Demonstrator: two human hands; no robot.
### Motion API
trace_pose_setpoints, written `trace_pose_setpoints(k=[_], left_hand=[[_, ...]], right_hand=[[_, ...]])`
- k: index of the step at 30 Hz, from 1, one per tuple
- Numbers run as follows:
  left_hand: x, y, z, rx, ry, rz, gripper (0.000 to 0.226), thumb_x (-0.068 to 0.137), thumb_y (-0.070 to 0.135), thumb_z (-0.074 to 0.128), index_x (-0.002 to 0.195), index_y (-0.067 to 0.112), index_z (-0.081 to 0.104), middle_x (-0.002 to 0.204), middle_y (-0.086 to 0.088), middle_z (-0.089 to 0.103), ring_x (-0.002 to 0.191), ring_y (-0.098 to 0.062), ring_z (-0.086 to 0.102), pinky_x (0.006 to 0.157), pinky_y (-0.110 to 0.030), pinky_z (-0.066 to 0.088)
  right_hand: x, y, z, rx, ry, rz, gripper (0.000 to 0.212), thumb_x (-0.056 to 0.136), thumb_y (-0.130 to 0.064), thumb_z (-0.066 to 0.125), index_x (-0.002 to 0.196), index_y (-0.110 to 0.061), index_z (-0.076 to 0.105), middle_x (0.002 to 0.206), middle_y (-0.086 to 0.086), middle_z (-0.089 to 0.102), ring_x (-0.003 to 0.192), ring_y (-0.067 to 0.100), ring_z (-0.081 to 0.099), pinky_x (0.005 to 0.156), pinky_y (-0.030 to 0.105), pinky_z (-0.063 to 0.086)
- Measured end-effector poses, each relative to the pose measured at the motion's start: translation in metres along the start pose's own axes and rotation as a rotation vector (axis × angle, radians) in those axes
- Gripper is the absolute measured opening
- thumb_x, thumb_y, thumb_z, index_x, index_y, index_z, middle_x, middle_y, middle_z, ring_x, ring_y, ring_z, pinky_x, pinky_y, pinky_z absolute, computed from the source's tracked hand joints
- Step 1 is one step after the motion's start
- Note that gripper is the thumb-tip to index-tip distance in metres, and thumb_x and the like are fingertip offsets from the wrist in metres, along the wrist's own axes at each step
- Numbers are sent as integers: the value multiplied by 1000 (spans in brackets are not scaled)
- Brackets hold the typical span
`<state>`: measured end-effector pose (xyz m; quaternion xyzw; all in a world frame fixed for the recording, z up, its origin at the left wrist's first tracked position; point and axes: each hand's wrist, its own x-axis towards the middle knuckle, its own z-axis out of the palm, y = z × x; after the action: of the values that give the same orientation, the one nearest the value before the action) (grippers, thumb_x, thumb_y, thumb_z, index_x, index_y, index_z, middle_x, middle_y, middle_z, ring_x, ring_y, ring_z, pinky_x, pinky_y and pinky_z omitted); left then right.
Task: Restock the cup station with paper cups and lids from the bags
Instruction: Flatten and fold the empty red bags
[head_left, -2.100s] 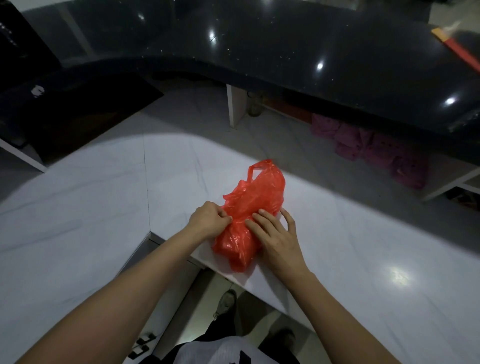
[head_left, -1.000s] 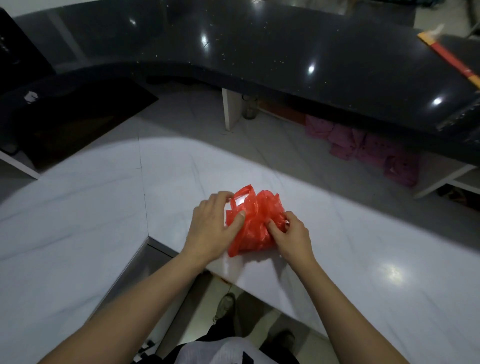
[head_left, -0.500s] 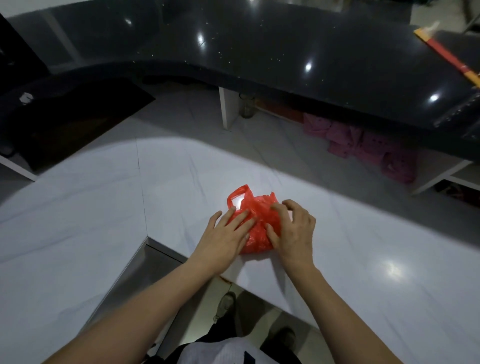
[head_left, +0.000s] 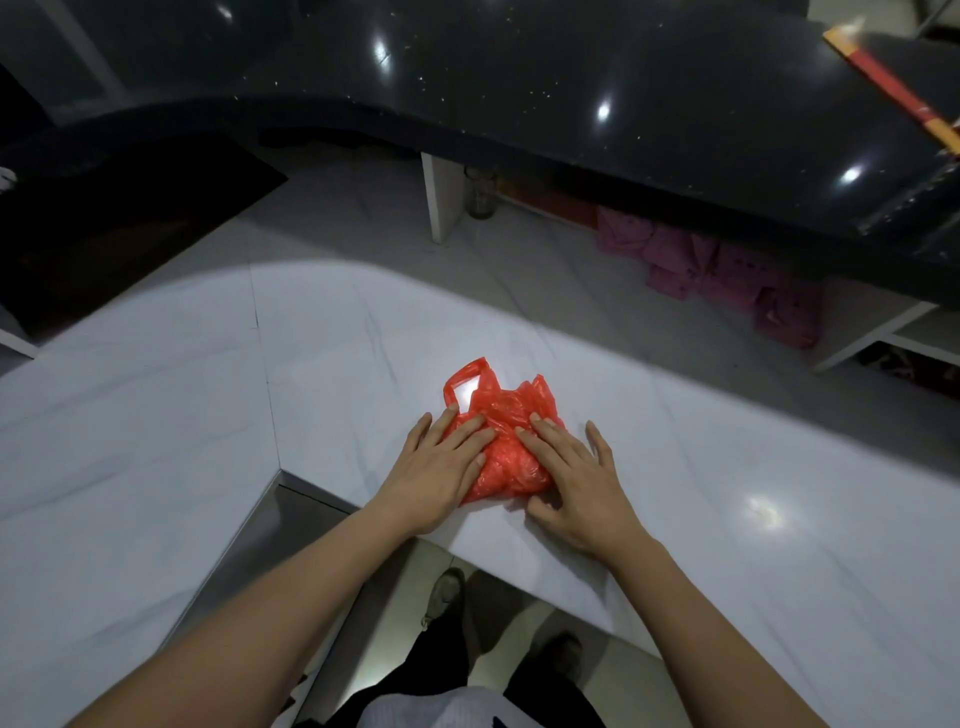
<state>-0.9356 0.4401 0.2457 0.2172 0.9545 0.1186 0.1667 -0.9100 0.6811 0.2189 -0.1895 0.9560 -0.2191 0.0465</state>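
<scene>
White counter: crumpled red bag, handle loop pointing away.

Left hand and right hand flat, fingers straight, forearms stretched forward.

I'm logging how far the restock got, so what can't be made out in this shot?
- Inside of the red bag: head view, crumpled plastic with the left hand and right hand pressing flat on it; contents, if any, hidden.
- Glass jar under the dark counter: too small and in shadow.
- Red and yellow strip: cut off by the right edge.
- Cups and lids: none in view.
</scene>
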Motion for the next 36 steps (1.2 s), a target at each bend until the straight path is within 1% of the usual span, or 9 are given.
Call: trace_pose_setpoints(k=[4,7,11,14,16,22,29,32,36], left_hand=[[1,-2,0,-6,-17,2,91,89,66,-23,161,33,21,169,5,18,158,-22,2,127,-44,-5],[0,-2,2,-9,15,4,75,99,61,-7,158,32,31,166,5,28,157,-22,11,127,-45,2],[-3,7,6,14,338,21,44,106,34,34,145,23,51,150,-4,53,147,-27,39,122,-50,26],[-7,15,6,22,517,138,47,91,12,60,139,14,59,148,-8,55,142,-32,46,117,-52,35],[-10,17,7,-34,490,194,49,93,11,59,142,15,56,148,-5,55,143,-29,43,119,-50,33],[-15,11,10,-66,221,278,70,86,48,59,151,24,44,156,3,44,149,-24,34,120,-48,31],[7,40,6,-143,281,439,81,69,10,83,144,18,53,144,-5,56,136,-29,50,111,-48,44],[18,66,0,-190,289,515,76,71,7,81,141,13,54,142,-7,58,135,-28,51,112,-47,43],[30,95,-1,-187,241,638,71,74,9,81,139,13,54,143,-6,57,135,-27,51,112,-46,43]], right_hand=[[2,-2,5,17,72,22,71,88,-49,49,156,-33,37,162,-3,40,149,17,37,126,52,-2],[1,-3,7,-17,110,29,64,89,-44,48,151,-31,44,156,-1,48,144,19,45,124,59,10],[3,-10,9,-59,181,38,57,86,-29,68,141,-26,56,146,2,58,133,23,54,121,62,19],[5,-16,11,-102,222,67,57,79,-21,79,134,-23,63,138,2,64,124,24,61,119,57,19],[1,-19,10,-129,219,93,58,76,-20,83,132,-22,65,136,3,66,121,25,63,118,56,20],[-24,-26,4,-130,216,188,55,79,-22,80,131,-23,65,135,2,66,121,25,63,118,56,19],[-61,-24,-14,-135,360,325,49,80,-25,70,128,-26,62,128,-1,66,113,21,66,114,47,22],[-79,-21,-24,-134,465,420,45,81,-27,59,126,-26,62,127,-3,64,114,16,63,114,46,26],[-108,-17,-30,-148,570,534,48,78,-19,72,126,-25,64,127,-2,64,114,16,62,112,49,31]])
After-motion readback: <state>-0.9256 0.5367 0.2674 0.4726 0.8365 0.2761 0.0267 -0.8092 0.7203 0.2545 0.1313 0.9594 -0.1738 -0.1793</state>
